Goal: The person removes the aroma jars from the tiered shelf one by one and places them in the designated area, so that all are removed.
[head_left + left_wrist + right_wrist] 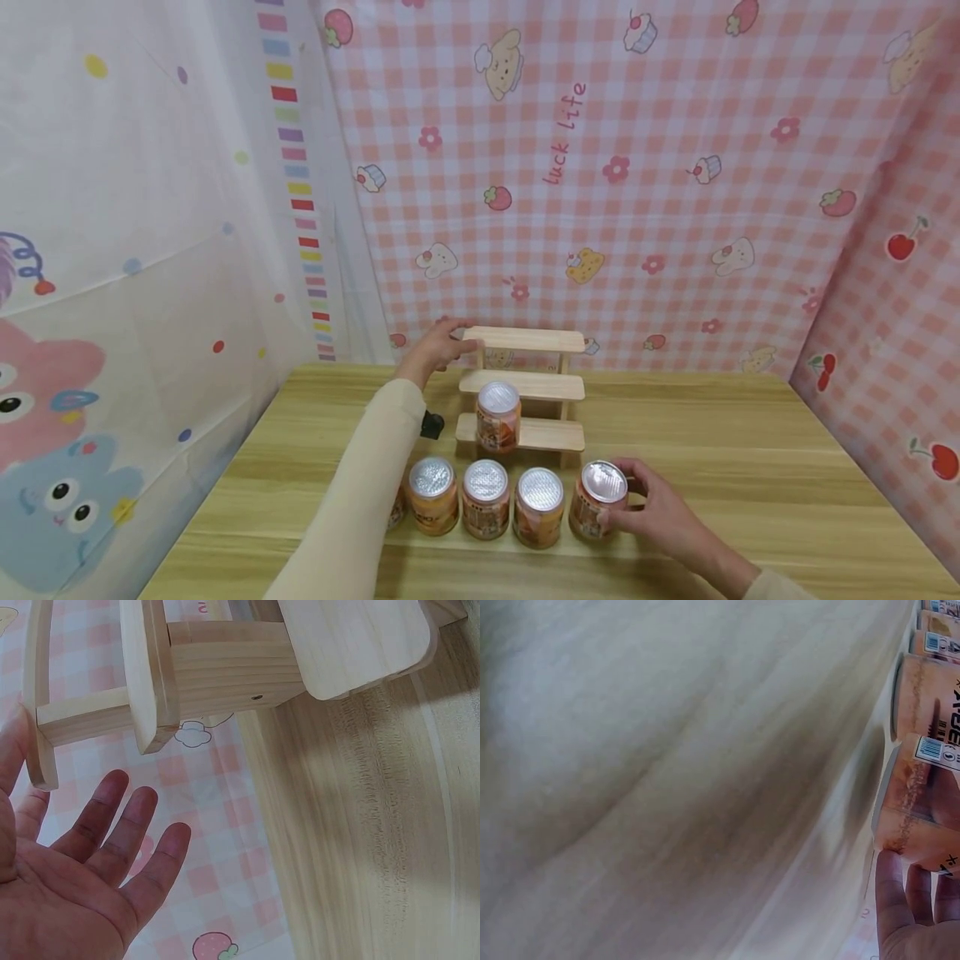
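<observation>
My left hand (438, 346) pinches the left end of the top board of a small three-step wooden shelf (525, 337). In the left wrist view, thumb and index finger meet at that board end while the other fingers (139, 817) spread loosely. On the bottom step, toward its left, stands an orange can (498, 421) with a silver lid. My right hand (660, 517) grips another such can (597, 504) at the right end of a row in front of the shelf. The right wrist view catches its fingers (892, 892) against the can's side.
Several similar cans (486, 504) stand upright in the row, the leftmost partly hidden by my left sleeve (352, 492). A small black object (432, 425) lies left of the shelf. The wooden table (712, 450) meets a pink checked cloth (637, 217) behind.
</observation>
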Demonstrator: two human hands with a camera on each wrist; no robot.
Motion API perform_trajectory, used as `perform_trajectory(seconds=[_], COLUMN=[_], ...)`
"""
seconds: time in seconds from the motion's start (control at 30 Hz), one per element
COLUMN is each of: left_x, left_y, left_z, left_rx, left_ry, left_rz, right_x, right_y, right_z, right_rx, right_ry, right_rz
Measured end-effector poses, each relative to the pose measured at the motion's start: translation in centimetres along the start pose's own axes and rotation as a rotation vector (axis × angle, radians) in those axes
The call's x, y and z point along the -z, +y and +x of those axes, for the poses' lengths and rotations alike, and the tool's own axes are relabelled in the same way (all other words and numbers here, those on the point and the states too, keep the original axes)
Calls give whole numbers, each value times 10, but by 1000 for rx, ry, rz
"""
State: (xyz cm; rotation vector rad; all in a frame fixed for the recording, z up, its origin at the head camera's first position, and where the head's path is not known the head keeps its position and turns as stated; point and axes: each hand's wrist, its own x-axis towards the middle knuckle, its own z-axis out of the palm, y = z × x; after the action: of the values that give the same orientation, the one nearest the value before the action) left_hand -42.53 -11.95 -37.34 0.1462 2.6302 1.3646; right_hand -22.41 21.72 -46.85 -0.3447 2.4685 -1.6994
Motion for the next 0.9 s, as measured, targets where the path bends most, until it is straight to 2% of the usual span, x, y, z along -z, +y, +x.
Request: perform_trajectory(seconds=[0.53,0.73,0.9], left_x=[-1,-1,-2], left_y=[0,0,1], left_z=[-1,-1,-3], left_rx=[5,5,4], left_ry=[10,11,10], left_rz=[15,9,1], right_x=[-5,-5,-3], right_y=[13,12,4], right_z=[-3,-4,-2], right_rx=[31,38,31], right_ry=[-20,-20,24], right_rz=[0,-4,-9])
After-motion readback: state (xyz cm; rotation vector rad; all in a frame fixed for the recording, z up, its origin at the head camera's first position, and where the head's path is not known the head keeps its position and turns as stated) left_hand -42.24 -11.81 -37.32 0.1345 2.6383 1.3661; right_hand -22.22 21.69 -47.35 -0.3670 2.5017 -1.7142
